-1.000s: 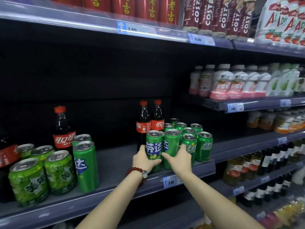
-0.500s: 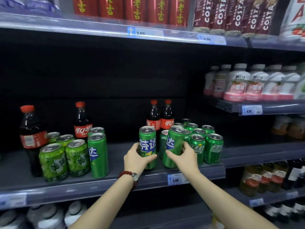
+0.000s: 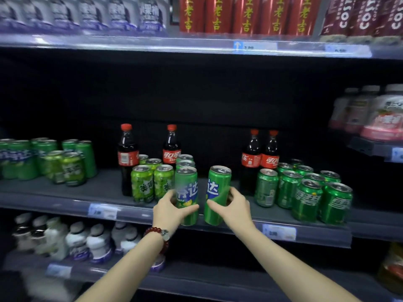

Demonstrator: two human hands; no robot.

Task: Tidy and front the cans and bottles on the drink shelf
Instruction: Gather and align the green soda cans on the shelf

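Note:
My left hand grips a tall green can with blue-white lettering, held at the front edge of the middle shelf. My right hand grips a second tall green can, tilted slightly right. Just left of them stand short lime-green cans and two more tall green cans in a row behind the left one. Two cola bottles rise behind that group. To the right is a cluster of several dark green cans with two cola bottles behind.
More green cans stand at the far left of the same shelf. Red cans fill the shelf above, white bottles the shelf below, pale pink-labelled bottles a shelf at right. Price tags run along the shelf edges.
Both hands have carried their tall green cans leftward, away from the dark green cluster and up beside the lime-green cans. The view has swung left with them.

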